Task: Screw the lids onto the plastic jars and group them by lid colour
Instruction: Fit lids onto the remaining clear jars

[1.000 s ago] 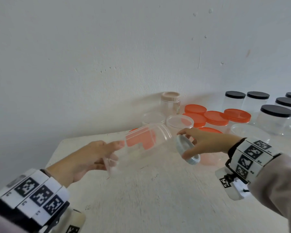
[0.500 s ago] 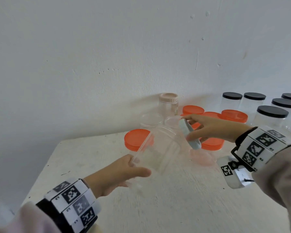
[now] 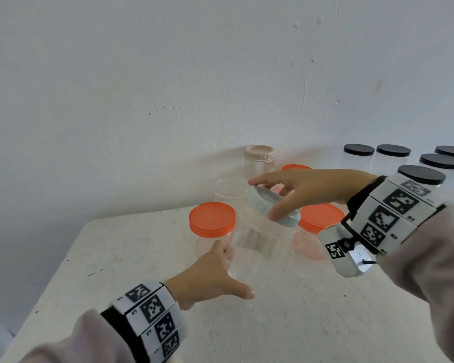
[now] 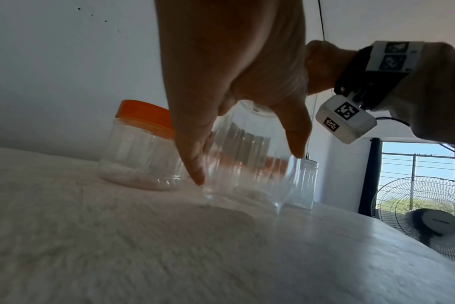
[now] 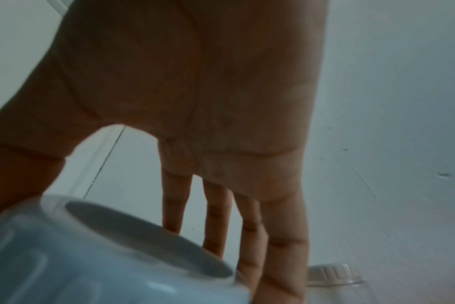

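The clear jar (image 3: 260,247) stands near the middle of the counter (image 3: 142,258), just in front of an orange-lidded jar (image 3: 212,218) that sits toward the counter's far left edge. The left hand (image 3: 210,276) cups the jar low on its left wall, fingers curled behind it and thumb stretched across the front; the left wrist view shows the fingertips (image 4: 195,170) down close to the base. The right hand (image 3: 307,189) pinches the pale blue lid (image 3: 273,209) by its rim, thumb on the near side and fingers over the far side, and holds it tilted over the jar's mouth, apparently not yet seated flat. To do this step well, the lid should probably be levelled first so its skirt drops evenly over the neck; starting the turn while it leans risks cross-threading. A light press and a short back-turn until the thread drops in would likely help, then a clockwise twist from the right hand while the left grips firmly enough to stop the thin, slippery plastic wall spinning or buckling. Keeping the base planted on the counter should steady it. Black-lidded jars (image 3: 419,179) cluster at the far right edge, and a beige-lidded jar (image 3: 259,159) stands against the wall behind.
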Available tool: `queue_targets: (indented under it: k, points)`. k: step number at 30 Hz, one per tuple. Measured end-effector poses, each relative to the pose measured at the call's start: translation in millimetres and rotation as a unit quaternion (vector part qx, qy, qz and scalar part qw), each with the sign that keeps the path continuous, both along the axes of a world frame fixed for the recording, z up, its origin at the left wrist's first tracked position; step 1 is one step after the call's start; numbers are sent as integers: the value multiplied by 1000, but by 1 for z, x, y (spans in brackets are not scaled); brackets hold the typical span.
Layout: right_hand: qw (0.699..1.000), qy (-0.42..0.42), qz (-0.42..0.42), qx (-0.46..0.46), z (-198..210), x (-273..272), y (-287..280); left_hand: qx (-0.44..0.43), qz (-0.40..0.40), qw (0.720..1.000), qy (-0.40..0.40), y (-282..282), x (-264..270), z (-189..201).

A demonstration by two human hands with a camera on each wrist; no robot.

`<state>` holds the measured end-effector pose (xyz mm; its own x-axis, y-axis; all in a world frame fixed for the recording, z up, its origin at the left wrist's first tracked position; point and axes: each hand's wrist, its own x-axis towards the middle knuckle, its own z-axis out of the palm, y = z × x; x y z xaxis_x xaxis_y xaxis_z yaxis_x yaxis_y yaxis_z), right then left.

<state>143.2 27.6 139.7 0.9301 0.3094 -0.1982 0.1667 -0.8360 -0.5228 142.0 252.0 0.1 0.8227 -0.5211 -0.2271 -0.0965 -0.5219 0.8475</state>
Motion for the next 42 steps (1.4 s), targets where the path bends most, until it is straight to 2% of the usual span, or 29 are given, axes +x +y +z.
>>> queue_targets:
  k: [6, 11, 20, 34, 42]
  points:
    - [996, 5, 26, -82, 8, 1, 16, -22, -8, 1000, -10, -3, 2, -5]
    - [992, -5, 45, -117, 10, 1, 25, -83, -49, 994, -59, -7, 0, 1]
    - [984, -9, 70, -164, 14, 5, 38, -156, 2, 985, -77, -10, 5, 18]
    - [973, 7, 97, -211, 17, 6, 51, -163, -1, 981, -104, -12, 7, 11]
    - [960, 1, 49, -274, 17, 2, 60, -175, -10, 978, -111, -12, 9, 7]
